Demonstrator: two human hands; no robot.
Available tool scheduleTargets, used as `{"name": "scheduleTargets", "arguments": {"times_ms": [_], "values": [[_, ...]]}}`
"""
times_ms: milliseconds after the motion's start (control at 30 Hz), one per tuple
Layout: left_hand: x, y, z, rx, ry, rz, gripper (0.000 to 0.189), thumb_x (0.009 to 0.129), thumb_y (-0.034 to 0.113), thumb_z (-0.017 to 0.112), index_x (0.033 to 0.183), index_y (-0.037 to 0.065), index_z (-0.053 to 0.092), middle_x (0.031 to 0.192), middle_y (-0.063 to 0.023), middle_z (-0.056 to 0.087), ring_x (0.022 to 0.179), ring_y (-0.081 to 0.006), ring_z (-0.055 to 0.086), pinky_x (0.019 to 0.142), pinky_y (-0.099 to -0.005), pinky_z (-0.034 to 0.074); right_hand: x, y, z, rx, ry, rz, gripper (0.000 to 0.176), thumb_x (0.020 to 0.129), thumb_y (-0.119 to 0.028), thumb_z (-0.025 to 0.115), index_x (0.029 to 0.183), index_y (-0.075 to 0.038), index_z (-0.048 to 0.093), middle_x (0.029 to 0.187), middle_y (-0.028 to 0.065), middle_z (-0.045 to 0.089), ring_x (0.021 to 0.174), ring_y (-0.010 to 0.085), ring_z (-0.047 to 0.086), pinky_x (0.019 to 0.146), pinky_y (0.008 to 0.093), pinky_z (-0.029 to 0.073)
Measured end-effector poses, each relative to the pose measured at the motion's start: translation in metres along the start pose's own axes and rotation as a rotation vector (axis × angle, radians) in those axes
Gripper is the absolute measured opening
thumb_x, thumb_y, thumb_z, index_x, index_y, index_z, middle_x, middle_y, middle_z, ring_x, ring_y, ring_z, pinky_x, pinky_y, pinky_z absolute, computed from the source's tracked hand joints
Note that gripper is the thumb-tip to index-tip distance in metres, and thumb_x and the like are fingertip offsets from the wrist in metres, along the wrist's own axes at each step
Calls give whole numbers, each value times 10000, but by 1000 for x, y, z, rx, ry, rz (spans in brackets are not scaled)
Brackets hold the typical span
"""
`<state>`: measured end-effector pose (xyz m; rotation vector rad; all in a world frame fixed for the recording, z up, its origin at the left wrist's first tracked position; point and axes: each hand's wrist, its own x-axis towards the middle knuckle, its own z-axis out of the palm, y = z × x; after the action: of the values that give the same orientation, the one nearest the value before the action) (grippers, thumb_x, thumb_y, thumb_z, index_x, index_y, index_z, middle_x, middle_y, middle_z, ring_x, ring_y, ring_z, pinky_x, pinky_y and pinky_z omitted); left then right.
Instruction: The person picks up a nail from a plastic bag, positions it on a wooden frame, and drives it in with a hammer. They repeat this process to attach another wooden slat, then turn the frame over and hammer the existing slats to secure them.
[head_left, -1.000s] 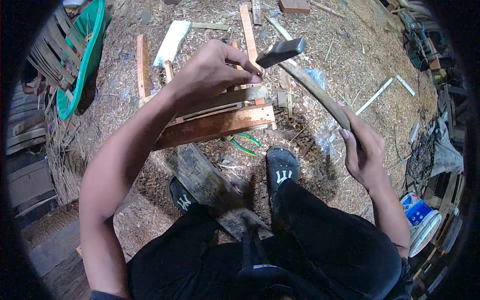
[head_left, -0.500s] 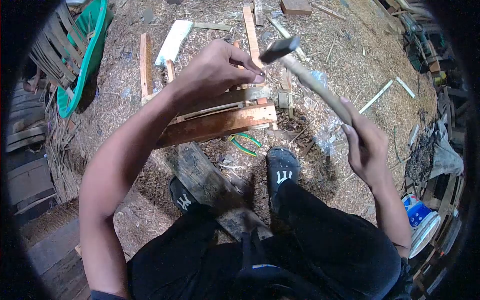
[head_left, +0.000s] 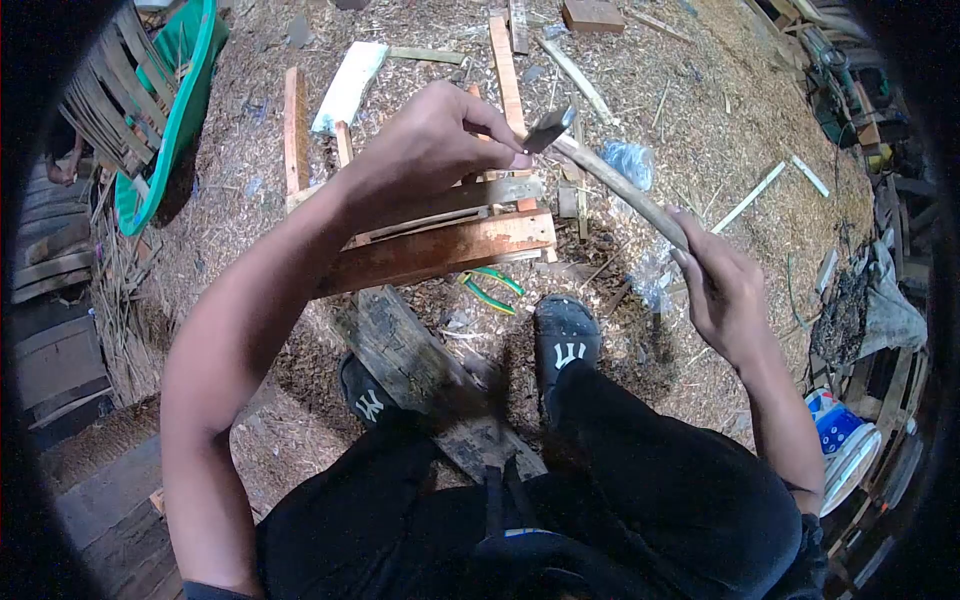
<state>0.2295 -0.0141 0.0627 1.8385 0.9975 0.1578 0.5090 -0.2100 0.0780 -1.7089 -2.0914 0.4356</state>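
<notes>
My left hand (head_left: 450, 130) pinches something small, seemingly a nail, at its fingertips, above the end of a wooden frame (head_left: 440, 247). In my right hand (head_left: 725, 285) is the wooden handle of a hammer (head_left: 625, 188). The hammer's metal head is right beside my left fingertips; whether it touches the nail cannot be made out. The frame of reddish and pale slats lies in front of my feet, partly hidden by my left forearm.
Green-handled pliers (head_left: 490, 290) lie below the frame. A weathered plank (head_left: 410, 350) runs between my shoes. A green tub (head_left: 195, 110) with wood strips stands at left, a blue and white bucket (head_left: 845, 445) at right. Wood shavings and scraps cover the ground.
The hammer head has come down and left to my left fingertips, and my right hand has dropped slightly. My left hand has hardly moved.
</notes>
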Motion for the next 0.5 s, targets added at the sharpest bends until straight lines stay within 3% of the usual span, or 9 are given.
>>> {"name": "scheduleTargets", "arguments": {"times_ms": [33,100,167,233,300,367,433,500], "values": [[0,-2,1,-17,6,8,215,827,258,835,937,76,809,696,14,659,618,-69,526,539,-261,366,0,0,2,1,-1,-3,449,907,20,641,1353,-10,606,1104,217,723,791,268,731,703,352,579],[0,-7,5,-46,29,23,203,825,247,833,939,81,811,689,15,657,611,-68,521,537,-259,361,-2,0,5,24,276,-148,463,918,-9,654,1373,-83,608,941,190,716,703,278,696,657,386,566],[1,-7,6,-69,52,47,192,823,236,831,941,86,813,682,16,655,604,-67,517,535,-258,356,-2,1,4,25,334,-177,470,918,-8,653,1379,-86,606,934,192,715,697,280,694,658,388,567],[1,-3,1,43,13,0,171,821,215,823,945,98,817,678,22,656,601,-63,515,537,-255,356,1,-1,-2,-71,-75,-11,453,906,27,637,1357,4,600,1097,221,724,793,279,732,709,359,583],[-1,3,0,11,16,15,168,817,206,823,949,102,818,679,24,658,603,-61,520,538,-254,359,0,2,2,-55,-64,36,468,898,29,643,1362,-10,600,1096,214,727,802,280,736,715,364,584],[-4,2,3,-33,16,18,167,812,198,823,952,107,818,680,26,660,604,-60,525,538,-252,362,1,2,7,62,286,-166,501,900,0,665,1385,-107,605,947,183,724,716,284,709,658,399,570],[-3,0,5,-89,35,32,142,805,194,834,909,100,816,667,28,645,603,-63,531,543,-254,370,0,0,5,32,341,-179,507,901,-15,674,1390,-131,607,881,170,707,669,279,689,625,408,554],[0,-3,4,-67,26,15,146,801,195,840,897,90,810,674,24,648,601,-68,532,548,-253,378,1,-1,1,-36,-39,-9,477,911,-5,656,1381,-66,601,922,183,720,689,275,704,628,390,555]]}}
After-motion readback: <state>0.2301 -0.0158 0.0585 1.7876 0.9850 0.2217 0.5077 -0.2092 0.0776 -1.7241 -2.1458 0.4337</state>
